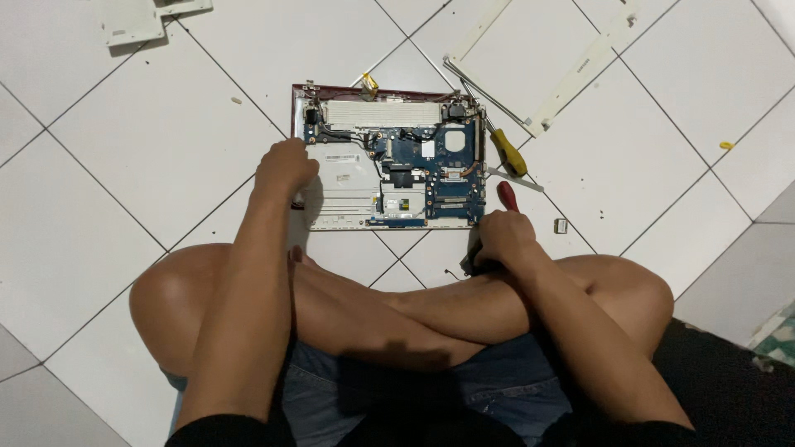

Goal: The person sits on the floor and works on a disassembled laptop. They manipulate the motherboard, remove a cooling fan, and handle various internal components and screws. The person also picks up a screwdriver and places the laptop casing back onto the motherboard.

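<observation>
The opened laptop base [389, 161] lies on the floor [166, 141] ahead of the crossed legs. Two screwdrivers [508, 152] lie beside its right edge; the screen frame [571, 66] lies behind them.

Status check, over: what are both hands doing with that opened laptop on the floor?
Left hand on opened laptop, left edge. Right hand closed on small dark part, unclear what. Two screwdrivers lie beside laptop, untouched.

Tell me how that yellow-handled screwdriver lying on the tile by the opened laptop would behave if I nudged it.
The yellow-handled screwdriver has a rounded handle and lies on smooth glossy tile, so it would probably roll or slide easily. It looks stiff and small, likely light. The red-handled tool lies close by and might stop it.
</observation>
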